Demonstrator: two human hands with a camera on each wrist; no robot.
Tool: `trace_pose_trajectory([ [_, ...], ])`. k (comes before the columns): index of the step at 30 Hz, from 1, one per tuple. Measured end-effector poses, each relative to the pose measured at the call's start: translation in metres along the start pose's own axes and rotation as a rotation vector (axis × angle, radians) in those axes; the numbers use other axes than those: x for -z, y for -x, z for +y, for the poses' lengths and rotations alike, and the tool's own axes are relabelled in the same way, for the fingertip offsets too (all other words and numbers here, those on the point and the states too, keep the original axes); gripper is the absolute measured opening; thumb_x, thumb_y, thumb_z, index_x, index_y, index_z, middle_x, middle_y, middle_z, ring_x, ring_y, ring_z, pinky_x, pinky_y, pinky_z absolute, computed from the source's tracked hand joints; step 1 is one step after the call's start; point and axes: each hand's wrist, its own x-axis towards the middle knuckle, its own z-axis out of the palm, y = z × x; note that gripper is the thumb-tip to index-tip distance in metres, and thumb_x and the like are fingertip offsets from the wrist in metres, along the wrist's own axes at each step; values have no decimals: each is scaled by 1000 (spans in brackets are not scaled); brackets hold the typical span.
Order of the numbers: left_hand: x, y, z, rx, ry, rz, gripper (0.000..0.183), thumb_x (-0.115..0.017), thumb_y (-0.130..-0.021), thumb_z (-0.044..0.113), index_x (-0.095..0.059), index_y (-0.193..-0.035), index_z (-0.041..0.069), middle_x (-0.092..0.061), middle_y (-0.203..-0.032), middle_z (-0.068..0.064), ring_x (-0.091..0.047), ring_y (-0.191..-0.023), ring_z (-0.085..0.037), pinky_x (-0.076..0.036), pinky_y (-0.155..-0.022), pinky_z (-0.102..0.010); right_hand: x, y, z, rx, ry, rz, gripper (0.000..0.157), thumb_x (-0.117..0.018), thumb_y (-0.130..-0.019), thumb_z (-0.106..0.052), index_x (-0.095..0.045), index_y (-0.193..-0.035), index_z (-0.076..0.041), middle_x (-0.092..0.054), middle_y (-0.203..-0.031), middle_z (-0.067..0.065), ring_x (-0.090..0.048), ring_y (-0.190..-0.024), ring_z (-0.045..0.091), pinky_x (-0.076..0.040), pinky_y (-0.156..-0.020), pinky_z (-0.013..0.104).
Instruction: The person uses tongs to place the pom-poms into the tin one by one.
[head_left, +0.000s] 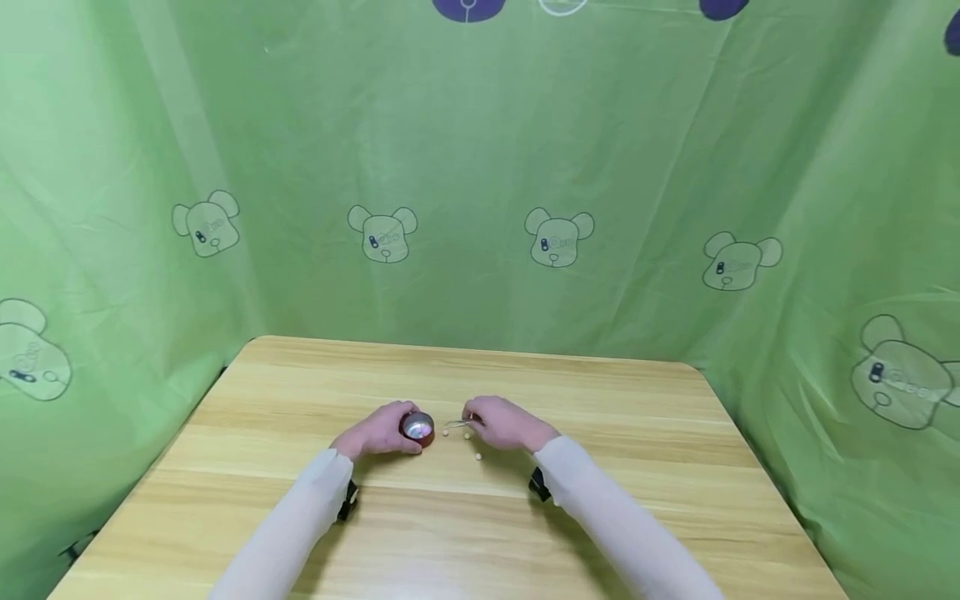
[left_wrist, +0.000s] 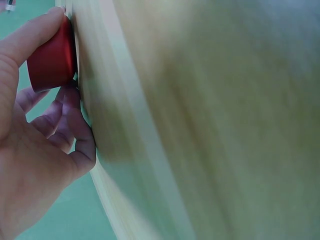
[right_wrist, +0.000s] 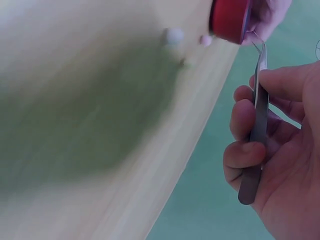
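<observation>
My left hand [head_left: 381, 429] holds a small round red tin [head_left: 417, 428], open at the top with a silvery inside and something pinkish in it. In the left wrist view the thumb and fingers curl about the red wall of the tin [left_wrist: 52, 60]. My right hand [head_left: 506, 423] pinches metal tweezers [right_wrist: 258, 127] whose fine bent tips point toward the tin. The tips stand slightly apart; I see no bead between them. On the table near the tweezers lie a few small pale beads, one bead [head_left: 446, 432] beside the tin, another bead [head_left: 467, 436] under the tweezers, and a bead [head_left: 478, 457] closer to me.
The wood-grain table [head_left: 600, 400] stretches around both hands to its far edge. A green curtain [head_left: 465, 150] with bear-head drawings hangs behind and along both sides. Black bands [head_left: 347, 500] show at the wrists under pale sleeves [head_left: 288, 525].
</observation>
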Motion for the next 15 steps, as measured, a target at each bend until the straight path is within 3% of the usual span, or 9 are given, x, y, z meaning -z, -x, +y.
trace_pose_trajectory([
  [15,-2,0,-1,0,-20,-6,52,-83,-71,24,-55,-112,9,-59,-105,-2,-55,-98,-20,-44,-88,-41,0,48,22,22,46,7,9,-55,-94,-12,-63,-98,-10,-58,-89,-6,-54,-79,9,-49,-74,30],
])
